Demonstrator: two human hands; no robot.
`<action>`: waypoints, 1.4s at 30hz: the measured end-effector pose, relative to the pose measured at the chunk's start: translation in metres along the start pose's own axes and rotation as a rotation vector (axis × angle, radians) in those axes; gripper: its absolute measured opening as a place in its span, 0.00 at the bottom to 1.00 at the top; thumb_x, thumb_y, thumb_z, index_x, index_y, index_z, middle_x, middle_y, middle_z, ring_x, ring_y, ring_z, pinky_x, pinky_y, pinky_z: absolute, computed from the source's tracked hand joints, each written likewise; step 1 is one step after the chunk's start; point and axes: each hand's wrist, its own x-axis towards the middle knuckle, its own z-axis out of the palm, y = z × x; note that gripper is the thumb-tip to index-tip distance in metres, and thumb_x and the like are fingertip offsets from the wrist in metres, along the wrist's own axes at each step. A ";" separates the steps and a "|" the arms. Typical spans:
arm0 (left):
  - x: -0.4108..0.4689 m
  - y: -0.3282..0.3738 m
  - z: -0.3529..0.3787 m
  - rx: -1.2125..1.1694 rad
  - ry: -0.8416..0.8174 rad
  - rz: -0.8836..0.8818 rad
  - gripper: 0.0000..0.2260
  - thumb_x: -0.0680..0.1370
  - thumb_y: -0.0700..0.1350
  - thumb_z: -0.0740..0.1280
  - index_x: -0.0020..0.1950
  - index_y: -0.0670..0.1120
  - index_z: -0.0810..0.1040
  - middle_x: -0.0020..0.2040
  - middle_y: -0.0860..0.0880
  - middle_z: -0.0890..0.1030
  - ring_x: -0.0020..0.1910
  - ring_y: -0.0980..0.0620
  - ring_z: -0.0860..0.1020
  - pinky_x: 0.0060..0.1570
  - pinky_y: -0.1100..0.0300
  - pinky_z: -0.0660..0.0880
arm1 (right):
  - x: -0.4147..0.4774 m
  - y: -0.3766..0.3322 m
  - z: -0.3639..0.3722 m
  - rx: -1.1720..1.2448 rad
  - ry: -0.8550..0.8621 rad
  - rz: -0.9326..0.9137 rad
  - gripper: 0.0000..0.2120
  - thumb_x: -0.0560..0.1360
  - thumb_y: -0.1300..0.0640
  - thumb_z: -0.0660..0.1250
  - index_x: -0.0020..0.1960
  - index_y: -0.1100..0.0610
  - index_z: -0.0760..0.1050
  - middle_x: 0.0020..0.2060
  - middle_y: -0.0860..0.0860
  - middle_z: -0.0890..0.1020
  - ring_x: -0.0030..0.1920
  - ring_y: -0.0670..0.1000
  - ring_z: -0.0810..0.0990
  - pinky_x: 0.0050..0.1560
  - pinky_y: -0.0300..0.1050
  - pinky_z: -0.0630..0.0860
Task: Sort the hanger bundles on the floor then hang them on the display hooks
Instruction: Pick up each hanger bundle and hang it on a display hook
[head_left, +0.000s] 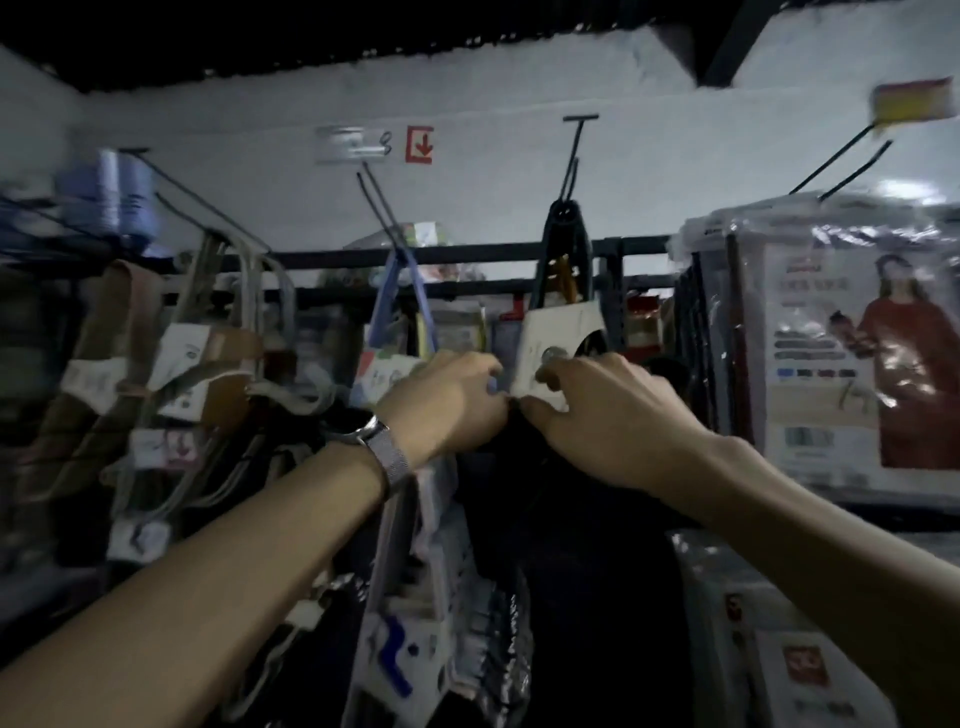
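Observation:
A bundle of black hangers (563, 249) hangs from a black display hook (574, 156) at centre, with a white paper label (558, 332) wrapped round it. My right hand (608, 410) pinches the lower edge of that label. My left hand (447, 400), with a watch on the wrist, has its fingers curled against the same bundle right beside the right hand; what the fingertips hold is hidden. A blue hanger bundle (400, 296) hangs on the neighbouring hook (376, 202) to the left.
Beige and grey hanger bundles (208, 364) with white labels crowd the hooks at left. Plastic-wrapped packages (852, 343) showing a person in a red garment hang at right. More packaged goods (415, 623) hang below my hands. A red arrow sign (420, 145) is on the white wall.

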 end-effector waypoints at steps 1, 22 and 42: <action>-0.022 -0.002 -0.003 0.035 0.050 -0.013 0.13 0.73 0.57 0.61 0.50 0.53 0.78 0.48 0.52 0.80 0.47 0.46 0.80 0.46 0.51 0.79 | -0.007 -0.006 0.002 0.032 -0.009 -0.038 0.18 0.81 0.37 0.60 0.60 0.49 0.77 0.53 0.52 0.81 0.50 0.59 0.81 0.46 0.53 0.79; -0.604 -0.069 0.074 0.336 -0.213 -1.175 0.15 0.82 0.53 0.59 0.67 0.50 0.73 0.53 0.47 0.80 0.51 0.41 0.80 0.46 0.50 0.77 | -0.338 -0.326 0.212 0.527 -0.741 -0.915 0.12 0.81 0.43 0.61 0.56 0.49 0.75 0.52 0.51 0.82 0.50 0.59 0.82 0.40 0.49 0.73; -0.968 0.058 0.191 -0.025 -0.094 -2.389 0.07 0.78 0.50 0.61 0.49 0.47 0.75 0.48 0.47 0.81 0.47 0.43 0.81 0.41 0.53 0.72 | -0.701 -0.494 0.244 0.285 -1.280 -1.852 0.23 0.84 0.47 0.57 0.76 0.53 0.69 0.70 0.53 0.77 0.66 0.57 0.75 0.64 0.50 0.73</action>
